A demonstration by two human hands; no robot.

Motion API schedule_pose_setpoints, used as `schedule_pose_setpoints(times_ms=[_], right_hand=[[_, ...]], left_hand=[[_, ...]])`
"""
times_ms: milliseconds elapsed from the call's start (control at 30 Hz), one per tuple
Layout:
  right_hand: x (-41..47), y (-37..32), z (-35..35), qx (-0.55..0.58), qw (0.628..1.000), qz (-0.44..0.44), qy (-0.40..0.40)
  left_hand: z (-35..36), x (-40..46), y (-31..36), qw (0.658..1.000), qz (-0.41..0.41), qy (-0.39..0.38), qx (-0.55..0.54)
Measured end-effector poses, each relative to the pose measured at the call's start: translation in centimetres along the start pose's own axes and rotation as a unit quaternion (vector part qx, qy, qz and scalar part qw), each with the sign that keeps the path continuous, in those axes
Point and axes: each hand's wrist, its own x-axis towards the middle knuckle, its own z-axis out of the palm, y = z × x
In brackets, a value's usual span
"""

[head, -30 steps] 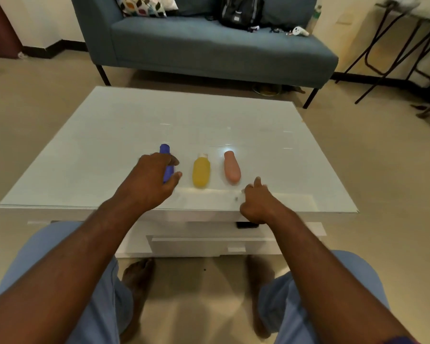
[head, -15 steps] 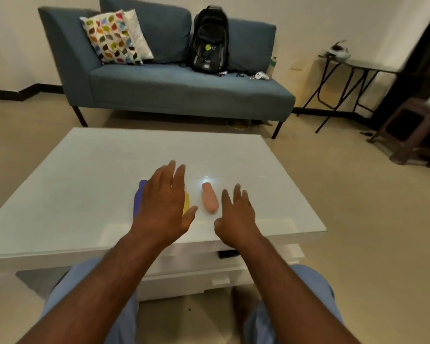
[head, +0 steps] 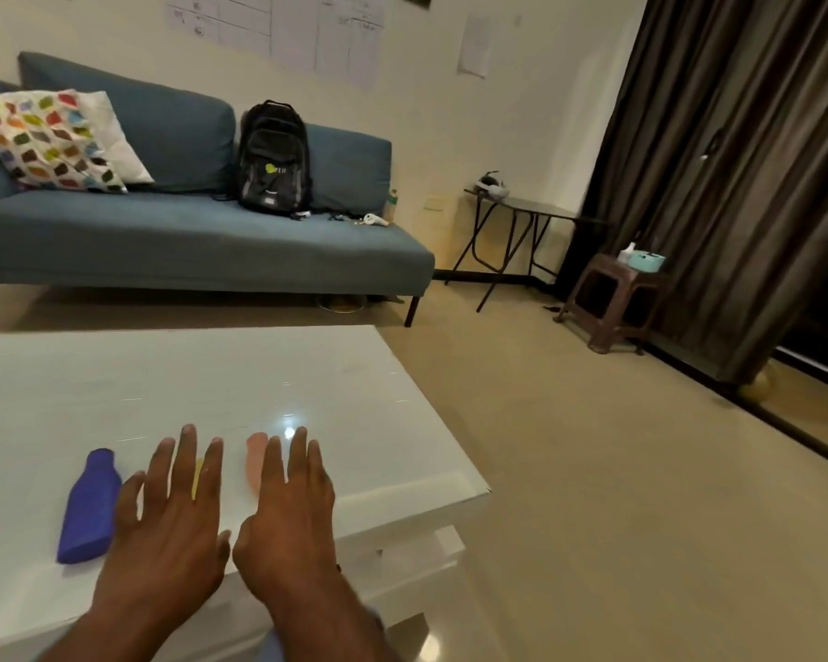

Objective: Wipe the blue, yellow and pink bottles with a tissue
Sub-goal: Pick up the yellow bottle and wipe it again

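A blue bottle point(head: 90, 508) lies flat on the white glass table point(head: 345, 384), to the left of my hands. My left hand point(head: 170, 523) hovers open with spread fingers and hides most of the yellow bottle point(head: 197, 477); only a sliver shows between two fingers. The pink bottle point(head: 255, 463) lies to the right of it, half covered by my right hand point(head: 288, 508), which is also open with fingers apart. Neither hand holds anything. A teal tissue box point(head: 646, 260) rests on a brown stool point(head: 613, 303) far to the right.
A blue sofa point(head: 187, 231) with a patterned cushion point(head: 44, 140) and a black backpack point(head: 273, 160) stands behind the table. A black folding table point(head: 522, 231) is by the wall, dark curtains point(head: 737, 160) at the right. Bare floor lies between table and stool.
My left hand let go of the blue bottle and both hands spread open above the table. My view has swung up and to the right, bringing the stool and curtains into sight.
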Motion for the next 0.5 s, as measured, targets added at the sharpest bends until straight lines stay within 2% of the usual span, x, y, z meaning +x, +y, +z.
schedule_pose_setpoints(times_ms=[167, 267, 500], right_hand=[[0.8, 1.8, -0.2, -0.040, 0.999, 0.013, 0.026], [1.0, 3.0, -0.6, -0.054, 0.998, 0.022, 0.024], [1.2, 4.7, -2.0, -0.090, 0.996, 0.012, 0.006]], left_hand=[[-0.5, -0.2, -2.0, 0.999, -0.014, 0.019, 0.029], [-1.1, -0.5, -2.7, 0.999, -0.029, -0.013, 0.027], [-2.8, 0.4, -3.5, 0.997, 0.006, -0.024, 0.080]])
